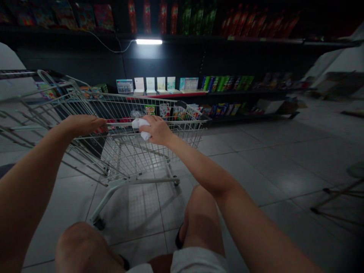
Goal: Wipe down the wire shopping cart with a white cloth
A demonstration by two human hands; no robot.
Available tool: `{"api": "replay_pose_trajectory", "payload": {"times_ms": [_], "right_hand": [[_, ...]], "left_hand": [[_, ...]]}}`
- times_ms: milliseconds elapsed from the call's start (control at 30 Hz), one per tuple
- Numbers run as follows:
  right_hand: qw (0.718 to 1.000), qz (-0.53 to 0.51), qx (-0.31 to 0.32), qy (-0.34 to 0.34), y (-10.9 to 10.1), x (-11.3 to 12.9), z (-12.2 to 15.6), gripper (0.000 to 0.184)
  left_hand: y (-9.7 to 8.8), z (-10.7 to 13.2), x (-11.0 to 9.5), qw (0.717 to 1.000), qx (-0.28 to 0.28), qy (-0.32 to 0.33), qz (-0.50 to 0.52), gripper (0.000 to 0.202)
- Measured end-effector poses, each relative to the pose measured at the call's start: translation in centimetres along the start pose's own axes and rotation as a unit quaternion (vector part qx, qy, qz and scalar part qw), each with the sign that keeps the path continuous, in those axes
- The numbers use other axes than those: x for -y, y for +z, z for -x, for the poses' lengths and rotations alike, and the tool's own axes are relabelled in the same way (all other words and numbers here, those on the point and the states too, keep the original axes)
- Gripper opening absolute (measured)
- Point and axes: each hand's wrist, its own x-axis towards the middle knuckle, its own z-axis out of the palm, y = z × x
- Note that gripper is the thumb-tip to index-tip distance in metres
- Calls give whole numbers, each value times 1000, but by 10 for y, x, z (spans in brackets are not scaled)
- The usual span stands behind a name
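Note:
A wire shopping cart (133,167) stands sideways in front of me. On the left, my left hand (83,126) is closed on the top rail of its near side, with the fingertips partly hidden. My right hand (157,131) grips a crumpled white cloth (139,123) and presses it over the same rail, nearer the cart's right end. Part of the cloth hangs out below my fingers. Inside the cart, a clear plastic-looking bundle (136,113) shows behind the rail, too blurred to name.
Behind the cart runs a dark shelf (167,94) with boxed goods and colourful packs. Several bottles (146,17) line the upper shelf, above a lit tube lamp (149,41). Pale floor tiles (256,167) extend rightward to a stand's thin legs (335,204). My knees are below the cart.

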Motion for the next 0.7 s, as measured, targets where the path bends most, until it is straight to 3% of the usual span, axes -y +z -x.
{"api": "replay_pose_trajectory", "payload": {"times_ms": [267,567,700], "right_hand": [[998,24,24,52,-18,-46,46,25],[995,12,7,97,-34,-120,115,22],[991,16,-8,132,-42,-139,138,21]], "left_hand": [[3,-2,3,998,28,-24,52,61],[2,-1,0,997,29,-33,67,59],[1,2,-3,996,32,-32,71,58]]}}
